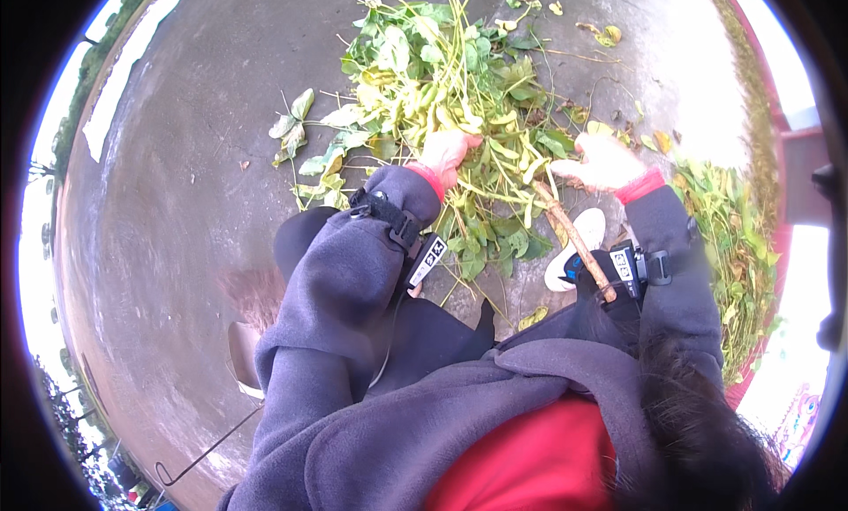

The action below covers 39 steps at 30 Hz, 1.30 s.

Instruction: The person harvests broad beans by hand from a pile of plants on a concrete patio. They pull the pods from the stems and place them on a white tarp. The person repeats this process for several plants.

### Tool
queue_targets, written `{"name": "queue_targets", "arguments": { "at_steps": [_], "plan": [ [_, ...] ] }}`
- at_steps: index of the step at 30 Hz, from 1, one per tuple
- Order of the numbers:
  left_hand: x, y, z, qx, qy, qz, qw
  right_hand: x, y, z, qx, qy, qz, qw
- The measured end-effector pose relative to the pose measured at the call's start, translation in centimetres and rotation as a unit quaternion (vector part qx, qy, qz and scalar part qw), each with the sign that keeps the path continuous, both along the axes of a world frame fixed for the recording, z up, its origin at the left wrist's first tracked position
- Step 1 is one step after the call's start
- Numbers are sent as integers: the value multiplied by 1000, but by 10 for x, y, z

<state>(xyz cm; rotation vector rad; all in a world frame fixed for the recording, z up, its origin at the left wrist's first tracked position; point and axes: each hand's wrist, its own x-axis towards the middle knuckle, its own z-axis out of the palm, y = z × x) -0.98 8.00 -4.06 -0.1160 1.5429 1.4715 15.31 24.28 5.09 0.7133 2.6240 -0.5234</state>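
Observation:
A leafy heap of bean plants [424, 91], thick with green-yellow pods, lies on the ground in front of me. My left hand [449, 151] is at its near side, fingers curled around pods and stems; exactly which ones is hidden. To the right, my right hand [608, 164] is beside the heap, its thumb stretched toward the stems and apart from the fingers, with nothing visible in it. Just below that thumb is the upper end of a brown wooden stick [580, 250], which slants down toward my lap. I cannot tell whether the thumb touches it.
More bean plants [729, 246] are piled along the right side. A white shoe [572, 250] stands under the stick. Loose leaves [608, 36] are scattered on the grey concrete [194, 158]. At the lower left are a bent metal rod [208, 445] and a pale object [243, 359].

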Motion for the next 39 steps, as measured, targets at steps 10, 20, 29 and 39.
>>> {"name": "queue_targets", "arguments": {
  "at_steps": [10,20,29,39],
  "plan": [
    [-16,-5,30,149,-10,83,985,8,-58,7,-447,140,-150,871],
    [-19,2,91,281,99,158,941,-16,-70,-17,-86,388,-11,917],
    [-28,-1,36,199,-30,211,956,-12,-68,-41,-31,374,17,927],
    [-26,-3,26,-134,327,209,912,-5,-60,-64,-65,256,-49,963]
  ]
}}
